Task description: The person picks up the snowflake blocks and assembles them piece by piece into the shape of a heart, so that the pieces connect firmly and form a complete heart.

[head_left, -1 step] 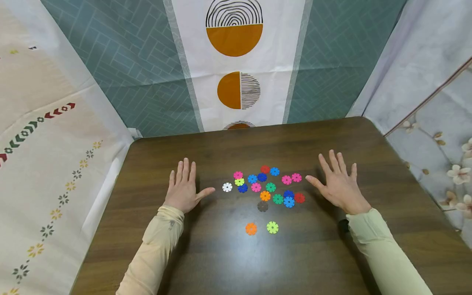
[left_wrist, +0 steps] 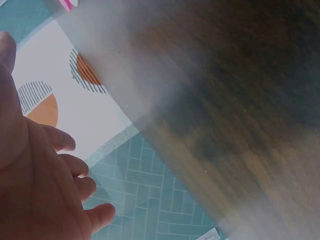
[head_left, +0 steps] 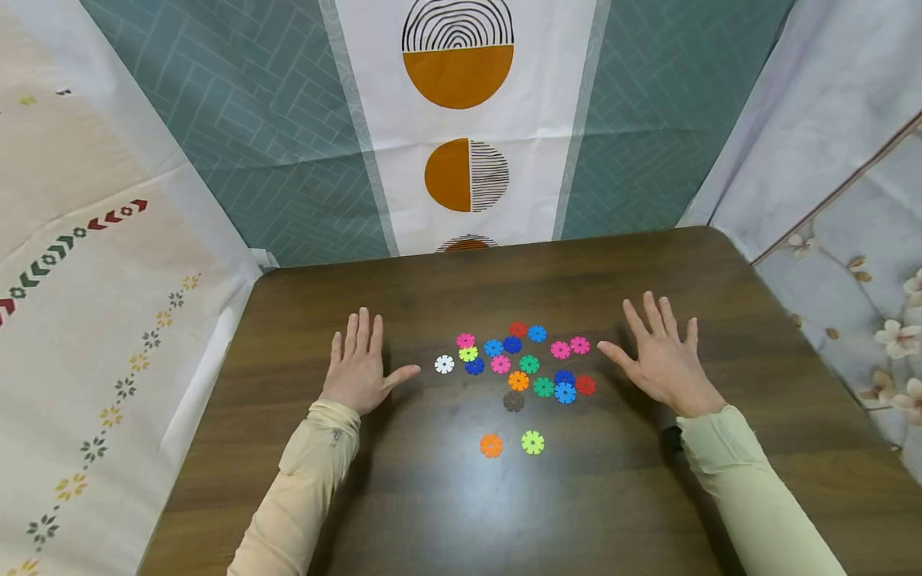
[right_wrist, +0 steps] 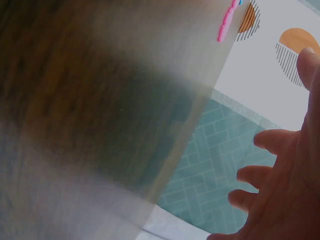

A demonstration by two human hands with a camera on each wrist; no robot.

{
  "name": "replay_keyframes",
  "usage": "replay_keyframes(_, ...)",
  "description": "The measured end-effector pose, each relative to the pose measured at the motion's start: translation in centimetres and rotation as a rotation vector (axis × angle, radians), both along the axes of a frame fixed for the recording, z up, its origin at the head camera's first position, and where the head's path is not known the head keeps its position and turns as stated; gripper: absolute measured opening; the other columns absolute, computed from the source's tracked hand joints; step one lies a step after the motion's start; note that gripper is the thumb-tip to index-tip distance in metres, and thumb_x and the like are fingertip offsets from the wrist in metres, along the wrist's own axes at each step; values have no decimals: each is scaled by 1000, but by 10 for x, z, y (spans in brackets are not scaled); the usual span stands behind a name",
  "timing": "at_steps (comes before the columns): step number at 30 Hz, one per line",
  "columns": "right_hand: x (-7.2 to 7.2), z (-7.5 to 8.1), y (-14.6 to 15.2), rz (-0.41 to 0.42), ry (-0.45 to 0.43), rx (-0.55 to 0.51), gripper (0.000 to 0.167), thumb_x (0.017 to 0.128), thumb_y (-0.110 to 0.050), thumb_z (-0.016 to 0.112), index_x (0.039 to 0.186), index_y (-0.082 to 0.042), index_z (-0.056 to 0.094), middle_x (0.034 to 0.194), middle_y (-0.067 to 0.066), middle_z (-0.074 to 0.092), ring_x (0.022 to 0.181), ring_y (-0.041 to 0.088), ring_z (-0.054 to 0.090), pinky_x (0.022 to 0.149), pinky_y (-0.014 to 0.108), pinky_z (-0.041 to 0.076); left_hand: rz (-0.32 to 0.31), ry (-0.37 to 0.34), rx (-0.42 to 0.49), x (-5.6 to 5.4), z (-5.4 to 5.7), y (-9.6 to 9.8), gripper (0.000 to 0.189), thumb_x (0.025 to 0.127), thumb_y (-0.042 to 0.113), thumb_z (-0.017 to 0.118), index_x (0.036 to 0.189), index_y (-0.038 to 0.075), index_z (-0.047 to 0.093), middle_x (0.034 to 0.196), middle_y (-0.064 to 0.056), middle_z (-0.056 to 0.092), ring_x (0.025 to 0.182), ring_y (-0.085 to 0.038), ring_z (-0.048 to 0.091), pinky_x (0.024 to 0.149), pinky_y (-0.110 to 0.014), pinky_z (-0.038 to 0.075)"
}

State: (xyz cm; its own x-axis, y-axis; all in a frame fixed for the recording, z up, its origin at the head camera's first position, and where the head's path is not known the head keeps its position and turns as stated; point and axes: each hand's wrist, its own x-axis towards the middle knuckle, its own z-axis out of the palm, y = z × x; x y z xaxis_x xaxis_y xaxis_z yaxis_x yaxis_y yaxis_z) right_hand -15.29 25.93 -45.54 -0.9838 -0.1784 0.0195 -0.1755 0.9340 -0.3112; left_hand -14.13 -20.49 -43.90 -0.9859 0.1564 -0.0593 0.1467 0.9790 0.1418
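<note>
My left hand point(head_left: 356, 370) is held over the left part of the table, fingers straight and thumb out to the side, holding nothing. Nearest its thumb lies a white notched disc point(head_left: 444, 365). On the other side my right hand point(head_left: 666, 362) spreads its fingers, palm down, also with nothing in it. Its thumb points at a pink notched disc point(head_left: 579, 346). Between the hands several flat, flower-like discs lie in a loose group, among them a green one point(head_left: 529, 364), a red one point(head_left: 587, 385) and a brown one point(head_left: 514, 401). Some overlap, such as a light blue disc point(head_left: 565, 393) on a dark blue one.
An orange disc point(head_left: 491, 446) and a lime disc point(head_left: 533, 442) lie apart, closer to the front of the brown wooden table point(head_left: 432, 512). Behind the far edge hangs a teal and white patterned cloth point(head_left: 288, 160). Pale cloths point(head_left: 94, 320) hang at both sides.
</note>
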Motion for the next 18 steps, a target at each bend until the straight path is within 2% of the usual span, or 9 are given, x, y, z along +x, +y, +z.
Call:
replay_keyframes(3,4,-1,-3,-2,-7,-9,90,93,-67,40,157,-11,11,160,16,-10,145,39,-14,101,74,-14,-7,5,25,6,0,2,108,85,73,50,154,-1,11,160,-21,-4,147,-35,-8,116,-57,2)
replay_keyframes(5,6,-1,-6,-7,-20,-24,91,92,-68,40,157,-11,10,160,16,-10,145,38,-15,101,74,-14,-32,21,51,10,-1,7,102,87,67,54,153,-2,18,159,-24,3,147,-38,-1,116,-58,6)
replay_keyframes(8,7,-1,-10,-8,-35,-43,93,91,-68,42,156,-10,11,160,19,-8,145,40,-12,103,75,-8,-87,53,115,18,-1,22,86,87,56,64,145,-2,37,150,-26,29,140,-42,24,111,-58,21)
replay_keyframes(11,9,-2,-17,-1,-30,-72,93,91,-66,46,155,-6,17,160,24,0,145,46,-2,104,75,0,-170,59,182,27,-3,42,64,86,46,71,128,1,57,124,-20,52,116,-37,45,95,-52,38)
replay_keyframes(14,12,-4,-27,42,-14,-126,84,91,-58,56,149,-3,32,153,26,20,137,48,16,104,70,14,-266,-2,252,39,-4,63,46,84,41,75,111,5,67,103,-11,56,95,-27,49,81,-43,42)
replay_keyframes(16,16,-6,-35,99,-15,-163,72,89,-50,65,141,-3,46,140,23,35,126,44,28,99,63,25,-328,-63,270,46,-5,76,40,82,42,77,104,9,69,96,-6,56,89,-22,48,76,-39,43)
replay_keyframes(18,20,-8,-44,162,-36,-181,60,86,-43,72,130,-6,58,125,18,44,112,37,34,90,54,31,-370,-118,266,53,-6,86,39,78,44,79,98,12,70,91,-2,54,86,-19,47,75,-36,42)
